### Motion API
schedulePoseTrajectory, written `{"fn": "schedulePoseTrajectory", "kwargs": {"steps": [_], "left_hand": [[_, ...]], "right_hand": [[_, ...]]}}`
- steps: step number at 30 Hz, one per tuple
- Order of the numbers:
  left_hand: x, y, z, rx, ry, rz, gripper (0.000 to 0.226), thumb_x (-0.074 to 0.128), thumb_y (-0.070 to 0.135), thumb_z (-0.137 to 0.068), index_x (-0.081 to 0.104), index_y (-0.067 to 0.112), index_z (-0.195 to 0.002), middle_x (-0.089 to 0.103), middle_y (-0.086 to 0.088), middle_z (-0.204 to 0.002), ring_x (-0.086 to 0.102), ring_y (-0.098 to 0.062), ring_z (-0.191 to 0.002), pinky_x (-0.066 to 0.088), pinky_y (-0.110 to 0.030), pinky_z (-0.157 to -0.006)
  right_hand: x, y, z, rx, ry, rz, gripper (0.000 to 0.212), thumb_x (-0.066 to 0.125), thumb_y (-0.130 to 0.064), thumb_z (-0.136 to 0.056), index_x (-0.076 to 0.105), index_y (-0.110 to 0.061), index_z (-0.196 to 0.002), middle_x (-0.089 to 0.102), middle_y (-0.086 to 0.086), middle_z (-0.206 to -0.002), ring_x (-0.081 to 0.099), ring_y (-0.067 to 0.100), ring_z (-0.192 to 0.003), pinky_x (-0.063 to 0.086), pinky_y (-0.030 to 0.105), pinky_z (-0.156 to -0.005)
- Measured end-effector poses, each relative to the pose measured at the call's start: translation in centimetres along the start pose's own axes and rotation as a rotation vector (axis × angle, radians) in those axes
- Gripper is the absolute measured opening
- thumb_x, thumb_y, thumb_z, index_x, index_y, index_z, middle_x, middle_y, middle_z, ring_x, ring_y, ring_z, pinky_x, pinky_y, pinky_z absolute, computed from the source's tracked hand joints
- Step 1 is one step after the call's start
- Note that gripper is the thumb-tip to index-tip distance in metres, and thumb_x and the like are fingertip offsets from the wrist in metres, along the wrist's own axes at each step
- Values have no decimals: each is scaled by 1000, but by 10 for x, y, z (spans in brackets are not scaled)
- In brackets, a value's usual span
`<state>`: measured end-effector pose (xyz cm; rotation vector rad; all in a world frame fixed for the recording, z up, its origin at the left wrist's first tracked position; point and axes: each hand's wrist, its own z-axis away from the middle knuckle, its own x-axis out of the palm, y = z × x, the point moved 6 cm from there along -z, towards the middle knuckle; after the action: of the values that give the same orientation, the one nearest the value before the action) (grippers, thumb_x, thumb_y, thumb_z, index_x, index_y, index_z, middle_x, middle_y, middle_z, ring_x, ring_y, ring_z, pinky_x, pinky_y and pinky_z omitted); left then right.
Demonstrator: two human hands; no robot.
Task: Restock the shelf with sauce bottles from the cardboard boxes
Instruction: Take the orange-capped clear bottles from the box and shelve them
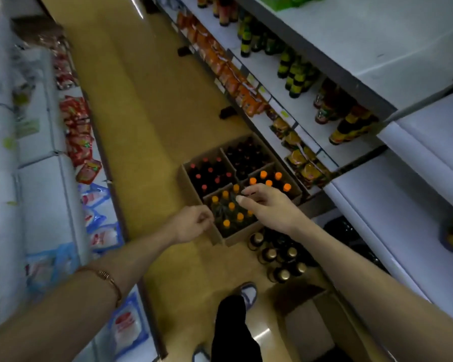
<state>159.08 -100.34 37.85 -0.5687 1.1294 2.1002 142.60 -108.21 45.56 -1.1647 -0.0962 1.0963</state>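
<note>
1. Nearest the person, a loose cluster of gold-capped bottles (277, 259) stands on the floor just on the near side of the orange-cap box (236, 215), close to the shoe (247, 293). A step forward could likely knock them over, since nothing fences them in.
2. The left hand (191, 223) hovers at the near left corner of the orange-cap box, fingers loosely curled with the thumb near the fingertips; whether it pinches the box flap I cannot tell. If it pulls on the flap, the cardboard may tear or the box may slide.
3. The right hand (264, 205) reaches over the orange-cap box, fingers spread and holding nothing. The bottles stand packed close together, so lifting one by its cap could tip its neighbours or let it slip.
4. Beyond the orange-cap box sit the red-cap box (209, 173) and a dark-bottle box (246, 155), all touching. Taking from the wrong box would mix the stock.
5. Farthest, up and right of the orange-cap box, the shelf (309, 111) carries dark bottles near its front edge. Sliding new bottles in carelessly could push those off.
</note>
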Motion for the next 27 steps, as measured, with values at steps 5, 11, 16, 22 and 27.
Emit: {"fn": "schedulePoseTrajectory", "kwargs": {"steps": [5, 11, 16, 22, 27], "left_hand": [[1, -28, -63, -91, 74, 77, 8, 49, 18, -99, 54, 23, -96, 60, 2, -94, 60, -19, -93, 47, -29, -80], [31, -64, -146, -126, -18, -9, 20, 45, 19, -100, 56, 14, -116, 52, -2, -114, 52, -15, -98, 38, -20, -81], [81, -115, -232, -158, -114, -89, 31, 45, 20, -98, 50, 15, -128, 48, -9, -127, 47, -23, -115, 40, -28, -94], [165, -173, -304, -175, -251, -164, 51, 53, 17, -95, 35, 19, -142, 37, -7, -135, 46, -27, -122, 42, -39, -101], [235, -214, -341, -213, -331, -193, 74, 54, 21, -95, 9, 14, -153, 26, -12, -152, 33, -30, -136, 34, -39, -110]], "right_hand": [[4, 33, -74, 19, -2, -62, 40, 55, -45, -95, 56, -20, -126, 61, -7, -111, 58, 11, -104, 46, 22, -79], [31, 94, -149, 112, -5, -86, 38, 57, -39, -96, 55, -18, -127, 61, -6, -111, 57, 8, -100, 44, 14, -74], [61, 162, -209, 173, 63, -47, 41, 59, -34, -95, 54, -13, -130, 59, -1, -121, 58, 15, -111, 42, 20, -80], [113, 262, -271, 226, 53, 9, 47, 62, -33, -93, 51, -12, -133, 56, 8, -130, 56, 25, -116, 50, 36, -92], [154, 336, -309, 334, 55, -8, 58, 64, -32, -92, 41, -15, -143, 47, 7, -141, 47, 28, -128, 43, 33, -98]]}}
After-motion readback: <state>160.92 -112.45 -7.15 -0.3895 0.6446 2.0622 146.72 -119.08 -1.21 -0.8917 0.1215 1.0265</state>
